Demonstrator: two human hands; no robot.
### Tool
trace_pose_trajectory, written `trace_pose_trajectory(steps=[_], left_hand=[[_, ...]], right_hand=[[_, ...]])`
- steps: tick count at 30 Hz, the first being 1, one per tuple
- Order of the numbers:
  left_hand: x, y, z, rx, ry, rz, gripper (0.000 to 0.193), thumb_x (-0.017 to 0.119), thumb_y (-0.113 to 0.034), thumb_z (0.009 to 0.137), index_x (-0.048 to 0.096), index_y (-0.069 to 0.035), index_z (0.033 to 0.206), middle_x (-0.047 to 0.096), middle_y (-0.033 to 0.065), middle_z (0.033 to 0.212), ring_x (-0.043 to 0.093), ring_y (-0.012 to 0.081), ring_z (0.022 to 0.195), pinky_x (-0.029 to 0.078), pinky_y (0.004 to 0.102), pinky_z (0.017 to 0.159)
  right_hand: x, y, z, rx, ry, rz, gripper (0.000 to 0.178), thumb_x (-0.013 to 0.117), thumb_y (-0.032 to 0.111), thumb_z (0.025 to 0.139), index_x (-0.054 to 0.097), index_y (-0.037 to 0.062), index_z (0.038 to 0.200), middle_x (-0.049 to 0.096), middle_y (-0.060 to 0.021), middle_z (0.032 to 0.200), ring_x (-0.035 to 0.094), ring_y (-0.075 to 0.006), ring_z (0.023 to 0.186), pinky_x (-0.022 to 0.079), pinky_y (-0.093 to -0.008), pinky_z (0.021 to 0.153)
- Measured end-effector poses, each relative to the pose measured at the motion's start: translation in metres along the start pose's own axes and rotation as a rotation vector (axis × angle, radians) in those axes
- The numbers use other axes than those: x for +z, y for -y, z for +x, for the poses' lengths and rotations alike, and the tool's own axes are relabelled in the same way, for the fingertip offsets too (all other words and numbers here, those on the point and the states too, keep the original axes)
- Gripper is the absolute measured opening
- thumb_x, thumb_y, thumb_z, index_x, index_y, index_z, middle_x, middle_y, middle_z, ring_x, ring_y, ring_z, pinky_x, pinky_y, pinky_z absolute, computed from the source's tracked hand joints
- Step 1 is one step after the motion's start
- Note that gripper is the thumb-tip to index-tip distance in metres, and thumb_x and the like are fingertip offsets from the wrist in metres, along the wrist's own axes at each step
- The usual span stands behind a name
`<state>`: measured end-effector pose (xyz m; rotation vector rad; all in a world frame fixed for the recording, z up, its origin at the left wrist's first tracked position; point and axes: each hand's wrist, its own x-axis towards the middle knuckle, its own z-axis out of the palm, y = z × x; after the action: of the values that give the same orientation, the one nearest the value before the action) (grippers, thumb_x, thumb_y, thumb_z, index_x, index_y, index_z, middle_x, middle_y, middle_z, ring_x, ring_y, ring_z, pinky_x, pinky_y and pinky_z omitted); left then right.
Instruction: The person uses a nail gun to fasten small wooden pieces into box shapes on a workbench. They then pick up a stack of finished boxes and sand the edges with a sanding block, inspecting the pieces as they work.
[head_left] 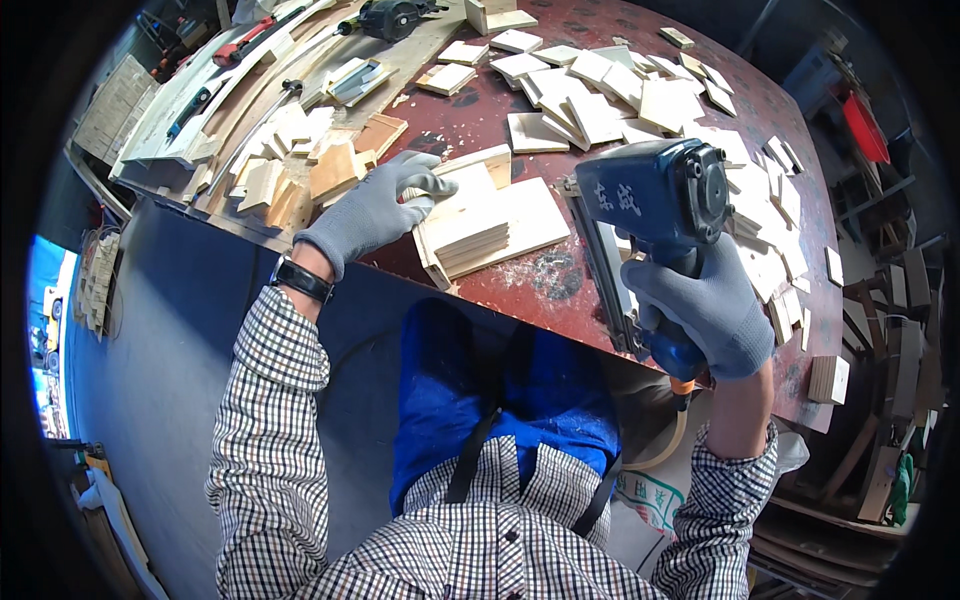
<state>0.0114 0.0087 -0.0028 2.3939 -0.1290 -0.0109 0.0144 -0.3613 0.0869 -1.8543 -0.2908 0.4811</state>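
Note:
My right hand (pixel 712 310), in a grey glove, is wrapped around the handle of a dark blue pneumatic nail gun (pixel 640 195). The gun is held above the table's front edge, its magazine slanting down toward me, with an orange hose fitting at the handle's bottom. My left hand (pixel 385 205), also gloved, grips the left edge of a small wooden assembly (pixel 468 222) with thumb and fingers. That assembly is made of pale boards and stacked thin pieces. It rests near the front edge, left of the nail gun and apart from it.
The dark red table (pixel 545 285) carries a heap of loose wooden pieces (pixel 600 95) behind the gun. More wood blocks (pixel 270 190) lie at the left, with a black power tool (pixel 390 18) farther back. An air hose (pixel 665 445) hangs below the gun. A small block stack (pixel 828 380) sits far right.

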Motion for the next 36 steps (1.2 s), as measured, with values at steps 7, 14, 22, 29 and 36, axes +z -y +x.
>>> trace_pose_trajectory(steps=[7, 14, 22, 29, 36], left_hand=[[0.009, -0.005, -0.005, -0.109, 0.02, 0.0, 0.063, 0.078, -0.038, 0.094, 0.063, -0.003, 0.145, 0.051, 0.019, 0.161, 0.05, 0.031, 0.147, 0.039, 0.042, 0.124], [0.035, -0.029, -0.012, -0.041, -0.159, 0.398, 0.102, 0.089, -0.059, 0.08, 0.05, -0.001, 0.154, 0.045, 0.0245, 0.163, 0.042, 0.0407, 0.153, 0.036, 0.0476, 0.127], [0.04, -0.03, -0.009, -0.043, -0.176, 0.402, 0.106, 0.088, -0.061, 0.08, 0.046, 0.004, 0.154, 0.053, 0.025, 0.151, 0.051, 0.041, 0.142, 0.042, 0.0478, 0.121], [0.044, -0.015, -0.011, 0.042, -0.267, 0.449, 0.083, 0.087, -0.057, 0.082, 0.058, 0.002, 0.132, 0.057, 0.0234, 0.143, 0.054, 0.0419, 0.135, 0.046, 0.0481, 0.115], [0.04, -0.031, -0.006, 0.007, -0.215, 0.437, 0.065, 0.088, -0.05, 0.082, 0.06, -0.001, 0.114, 0.059, 0.0184, 0.122, 0.061, 0.039, 0.115, 0.051, 0.0474, 0.101]], right_hand=[[0.001, 0.002, 0.004, 0.007, 0.024, -0.045, 0.036, 0.081, 0.023, 0.086, 0.071, -0.0014, 0.11, 0.07, -0.0045, 0.077, 0.066, -0.0104, 0.062, 0.054, -0.0263, 0.058], [0.004, 0.002, 0.009, 0.002, 0.02, -0.07, 0.034, 0.08, 0.017, 0.084, 0.068, -0.0021, 0.11, 0.067, -0.0037, 0.074, 0.065, -0.01, 0.058, 0.053, -0.0255, 0.054], [0.012, 0.01, 0.025, -0.103, 0.026, -0.138, 0.039, 0.079, 0.021, 0.085, 0.069, -0.0028, 0.113, 0.067, -0.0029, 0.071, 0.064, -0.01, 0.056, 0.053, -0.0249, 0.054], [0.017, 0.026, 0.034, -0.066, 0.155, -0.118, 0.038, 0.079, 0.019, 0.085, 0.07, -0.0003, 0.116, 0.074, -0.0098, 0.09, 0.073, -0.0155, 0.074, 0.062, -0.0318, 0.072], [0.02, 0.025, 0.042, -0.074, 0.175, -0.164, 0.037, 0.08, 0.023, 0.086, 0.071, -0.0009, 0.113, 0.072, -0.0077, 0.08, 0.069, -0.0127, 0.065, 0.059, -0.0285, 0.065]])
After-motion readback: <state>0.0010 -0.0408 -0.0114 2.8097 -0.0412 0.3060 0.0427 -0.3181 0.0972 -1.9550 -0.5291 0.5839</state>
